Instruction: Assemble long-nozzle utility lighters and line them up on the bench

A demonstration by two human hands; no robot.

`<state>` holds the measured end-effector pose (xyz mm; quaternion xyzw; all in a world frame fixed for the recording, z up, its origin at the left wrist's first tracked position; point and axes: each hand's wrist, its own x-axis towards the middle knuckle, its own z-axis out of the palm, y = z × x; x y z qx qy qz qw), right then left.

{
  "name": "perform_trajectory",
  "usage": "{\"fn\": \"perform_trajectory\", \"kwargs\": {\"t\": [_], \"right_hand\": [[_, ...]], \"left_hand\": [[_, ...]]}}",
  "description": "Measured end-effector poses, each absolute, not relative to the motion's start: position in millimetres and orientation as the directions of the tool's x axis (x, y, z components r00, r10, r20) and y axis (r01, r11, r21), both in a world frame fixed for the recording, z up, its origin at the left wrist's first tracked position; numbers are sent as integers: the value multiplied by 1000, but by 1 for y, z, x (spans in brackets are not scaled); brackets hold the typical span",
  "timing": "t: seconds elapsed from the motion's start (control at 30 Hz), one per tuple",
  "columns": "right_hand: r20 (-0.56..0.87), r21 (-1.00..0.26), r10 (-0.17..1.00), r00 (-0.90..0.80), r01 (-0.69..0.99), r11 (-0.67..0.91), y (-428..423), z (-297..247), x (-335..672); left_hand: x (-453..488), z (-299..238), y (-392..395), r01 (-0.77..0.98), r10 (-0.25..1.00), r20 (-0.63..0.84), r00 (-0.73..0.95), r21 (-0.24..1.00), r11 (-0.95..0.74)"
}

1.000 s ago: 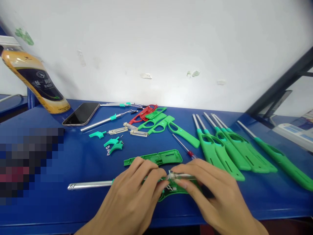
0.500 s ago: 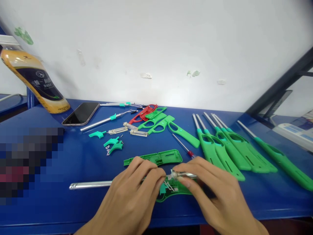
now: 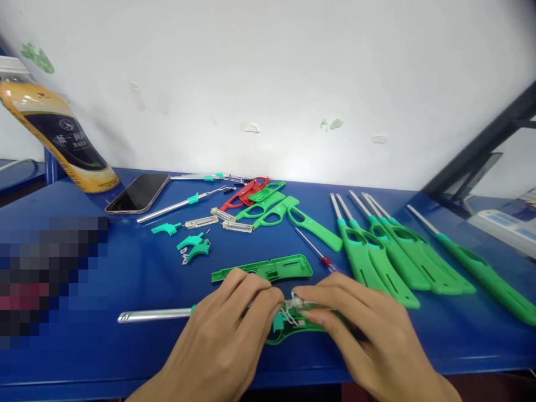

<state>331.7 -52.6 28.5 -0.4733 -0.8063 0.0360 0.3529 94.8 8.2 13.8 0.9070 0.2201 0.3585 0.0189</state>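
An opened green lighter half-shell (image 3: 295, 328) lies near the front edge of the blue table (image 3: 125, 268), with its long metal tube (image 3: 153, 316) pointing left. My left hand (image 3: 228, 329) pinches the shell where the tube joins it. My right hand (image 3: 368, 329) holds a clear fuel cartridge (image 3: 302, 304) down onto the shell's handle end. A small teal trigger piece (image 3: 278, 322) and thin wires show between my fingers. The matching green cover half (image 3: 268, 269) lies just beyond my hands.
Several finished green lighters (image 3: 389, 245) lie in a row at the right. Loose green and red shells (image 3: 268, 207), teal triggers (image 3: 192, 245), clear cartridges (image 3: 234, 225), metal tubes (image 3: 176, 205), a red-handled screwdriver (image 3: 316, 252), a phone (image 3: 138, 193) and a yellow bottle (image 3: 58, 134) sit farther back.
Both hands stay on the lighter half. The cartridge has been shifted slightly down and left, closer into the shell. The teal trigger and wires now show more between the fingers.
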Motion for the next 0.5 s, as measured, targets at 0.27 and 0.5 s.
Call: {"fn": "perform_trajectory", "kwargs": {"t": [0.27, 0.5], "right_hand": [[528, -374, 791, -308, 752, 543, -53, 29, 331], [541, -354, 779, -316, 755, 552, -53, 30, 331]], "left_hand": [[95, 15, 7, 392, 396, 637, 661, 156, -906], [90, 14, 8, 400, 384, 594, 707, 112, -910]]}}
